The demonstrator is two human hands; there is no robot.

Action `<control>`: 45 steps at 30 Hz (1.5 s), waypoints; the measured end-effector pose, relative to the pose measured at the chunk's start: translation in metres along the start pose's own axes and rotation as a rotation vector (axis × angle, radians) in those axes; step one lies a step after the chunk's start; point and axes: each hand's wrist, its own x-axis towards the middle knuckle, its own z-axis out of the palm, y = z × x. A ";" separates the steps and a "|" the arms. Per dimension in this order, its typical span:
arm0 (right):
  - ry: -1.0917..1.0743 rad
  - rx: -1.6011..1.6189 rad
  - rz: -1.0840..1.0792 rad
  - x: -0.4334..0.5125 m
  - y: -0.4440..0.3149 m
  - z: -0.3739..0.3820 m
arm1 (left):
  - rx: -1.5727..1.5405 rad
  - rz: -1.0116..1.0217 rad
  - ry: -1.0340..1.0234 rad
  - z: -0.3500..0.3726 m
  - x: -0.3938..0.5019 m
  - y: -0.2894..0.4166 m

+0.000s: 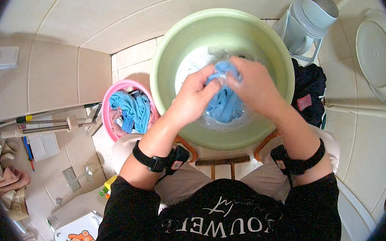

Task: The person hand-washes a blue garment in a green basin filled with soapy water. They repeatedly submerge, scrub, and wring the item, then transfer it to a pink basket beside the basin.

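Observation:
Both my hands grip a wet blue cloth garment (227, 104) over a large pale green plastic basin (172, 39). My left hand (195, 95) holds its upper part from the left, thumb on top. My right hand (253, 82) pinches the same part from the right and is slightly blurred. The lower end of the garment hangs into soapy water (192, 63) with white foam. Behind my hands, a greyish cloth (225, 51) lies partly in the water; its shape is hard to make out.
Left of the basin stands a pink tub (107, 111) with blue and pink clothes (134, 106). Dark clothing (308, 80) lies to the right, below a pale plastic jug (302, 27). A toilet (374, 53) is far right. Mop poles (47, 130) lean at the left.

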 end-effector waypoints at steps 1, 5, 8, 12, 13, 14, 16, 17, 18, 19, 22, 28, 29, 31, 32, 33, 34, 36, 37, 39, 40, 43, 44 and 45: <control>0.032 0.208 0.092 0.000 0.000 -0.001 | -0.017 -0.032 0.022 0.000 -0.001 0.001; -0.014 0.081 -0.054 -0.001 0.000 0.000 | -0.052 -0.048 0.032 0.000 -0.001 0.003; -0.021 0.091 0.003 -0.004 -0.001 0.004 | -0.060 -0.051 0.022 -0.003 0.000 0.003; -0.039 0.134 -0.008 -0.005 -0.001 0.005 | -0.080 -0.070 -0.020 -0.007 0.000 0.003; -0.055 0.158 0.064 -0.004 0.000 0.003 | -0.100 -0.040 -0.046 -0.007 0.000 0.003; -0.046 0.184 0.131 -0.002 0.001 0.000 | -0.107 -0.008 -0.107 -0.008 0.000 0.003; -0.150 0.348 0.200 0.002 0.004 -0.006 | -0.212 -0.105 -0.073 -0.012 0.001 0.004; -0.136 0.413 0.180 0.003 0.006 -0.009 | -0.262 -0.154 -0.085 -0.016 0.002 0.005; -0.148 0.481 0.173 0.003 0.008 -0.012 | -0.250 -0.148 -0.080 -0.019 0.003 0.005; -0.147 0.538 0.193 0.004 0.010 -0.014 | -0.240 -0.143 -0.090 -0.023 0.003 0.006; -0.208 0.658 0.262 0.001 0.015 -0.017 | -0.198 -0.138 -0.096 -0.028 0.003 0.005; -0.226 0.657 0.232 0.001 0.017 -0.019 | -0.153 -0.138 -0.170 -0.029 0.000 0.006; -0.201 0.625 0.181 0.002 0.015 -0.019 | -0.134 -0.117 -0.167 -0.028 0.000 0.007; -0.142 0.514 0.105 0.003 0.007 -0.017 | -0.109 -0.107 -0.147 -0.026 0.002 0.008; -0.109 0.435 0.080 0.002 0.002 -0.016 | -0.104 -0.120 -0.129 -0.024 0.002 0.009; -0.046 0.332 0.135 0.002 -0.002 -0.014 | -0.098 -0.129 -0.082 -0.021 0.002 0.009; -0.052 0.253 0.019 0.000 -0.007 -0.011 | -0.026 -0.087 -0.070 -0.017 0.003 0.008; -0.111 0.057 -0.077 -0.004 -0.013 -0.005 | 0.121 -0.009 -0.013 -0.009 0.002 0.006; -0.097 0.016 -0.041 -0.004 -0.014 -0.003 | 0.140 -0.021 -0.005 -0.008 0.001 0.005; 0.001 0.064 0.040 -0.003 -0.011 0.000 | 0.077 0.002 0.000 -0.005 0.000 0.005; 0.082 0.056 0.112 -0.002 -0.009 0.000 | 0.057 -0.012 -0.004 -0.005 -0.001 0.005; 0.044 0.080 -0.018 -0.002 -0.005 0.003 | -0.013 -0.039 0.065 -0.007 -0.001 0.006; -0.028 0.097 -0.046 -0.002 -0.005 0.003 | -0.055 -0.058 0.026 -0.007 -0.001 0.006; 0.067 0.086 -0.001 -0.003 -0.006 0.004 | -0.101 -0.070 0.023 -0.007 -0.001 0.006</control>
